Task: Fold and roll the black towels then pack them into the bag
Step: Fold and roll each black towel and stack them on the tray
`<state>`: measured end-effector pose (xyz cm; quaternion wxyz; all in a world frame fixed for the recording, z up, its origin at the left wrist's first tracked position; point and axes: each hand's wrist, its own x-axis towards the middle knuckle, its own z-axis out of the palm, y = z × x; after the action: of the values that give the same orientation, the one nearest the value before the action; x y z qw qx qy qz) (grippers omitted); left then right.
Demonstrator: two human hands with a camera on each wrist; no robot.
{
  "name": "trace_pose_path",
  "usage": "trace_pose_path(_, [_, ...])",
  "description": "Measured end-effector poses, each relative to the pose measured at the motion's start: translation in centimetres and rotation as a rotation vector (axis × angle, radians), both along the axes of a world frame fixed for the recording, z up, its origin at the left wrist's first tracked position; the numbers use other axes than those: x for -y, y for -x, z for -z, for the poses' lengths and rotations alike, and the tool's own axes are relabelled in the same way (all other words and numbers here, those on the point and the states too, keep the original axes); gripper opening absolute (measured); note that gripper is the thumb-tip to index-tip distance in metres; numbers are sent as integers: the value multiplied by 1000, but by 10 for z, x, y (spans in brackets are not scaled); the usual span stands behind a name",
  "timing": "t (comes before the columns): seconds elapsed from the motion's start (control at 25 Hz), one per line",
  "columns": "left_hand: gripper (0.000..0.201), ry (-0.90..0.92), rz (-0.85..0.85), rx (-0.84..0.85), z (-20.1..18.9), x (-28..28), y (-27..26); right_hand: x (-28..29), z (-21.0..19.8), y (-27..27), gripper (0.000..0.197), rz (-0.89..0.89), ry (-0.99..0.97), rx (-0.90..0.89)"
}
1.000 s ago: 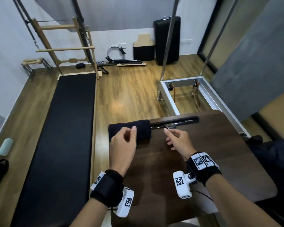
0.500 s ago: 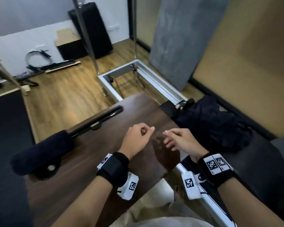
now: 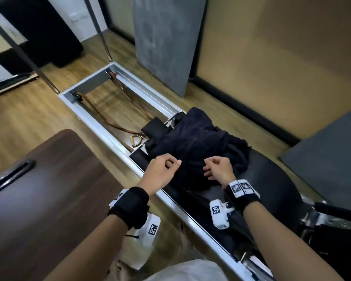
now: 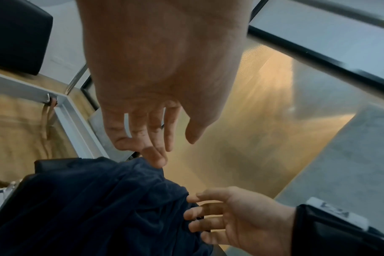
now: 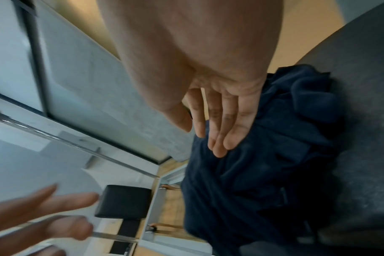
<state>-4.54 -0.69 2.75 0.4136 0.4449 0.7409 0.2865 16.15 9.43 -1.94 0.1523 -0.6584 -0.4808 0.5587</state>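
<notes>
A heap of dark crumpled towels [image 3: 199,147] lies on a black padded carriage [image 3: 272,191]; the heap also shows in the left wrist view [image 4: 94,204] and the right wrist view [image 5: 263,173]. My left hand [image 3: 166,165] hovers at the heap's near left edge, fingers loosely curled, holding nothing. My right hand [image 3: 215,167] hangs just over the heap's near side, fingers relaxed and nearly straight [image 5: 219,124], gripping nothing. No bag and no rolled towel are in view.
A dark wooden table [image 3: 49,189] with a black slot stands at the left. The silver frame [image 3: 114,126] of an exercise machine, with straps and a ring, runs between table and carriage. Grey panels and a tan wall stand behind.
The view has swung right, away from the rolled towel on the table, which has left the frame. Both hands moved from over the table to the towel heap.
</notes>
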Motion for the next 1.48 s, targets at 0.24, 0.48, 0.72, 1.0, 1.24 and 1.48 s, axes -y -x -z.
trace_pose_path(0.24, [18, 64, -77, 17, 25, -51, -37, -72, 44, -1, 24, 60, 122, 49])
trace_pose_path(0.48, [17, 104, -106, -21, 36, -58, -40, -99, 61, 23, 36, 196, 315, -101])
trace_pose_path(0.72, [21, 125, -127, -48, 24, -61, -25, -111, 56, 14, 47, 42, -111, 182])
trace_pose_path(1.0, [29, -3, -73, -86, -5, -63, -37, -119, -23, -8, 27, 69, -192, -509])
trace_pose_path(1.24, [64, -228, -23, -47, -41, -43, -57, -73, -147, -3, 34, -111, -257, -841])
trace_pose_path(1.48, [21, -560, -237, 63, -95, 5, -55, 23, -222, -2, 25, -202, -324, -985])
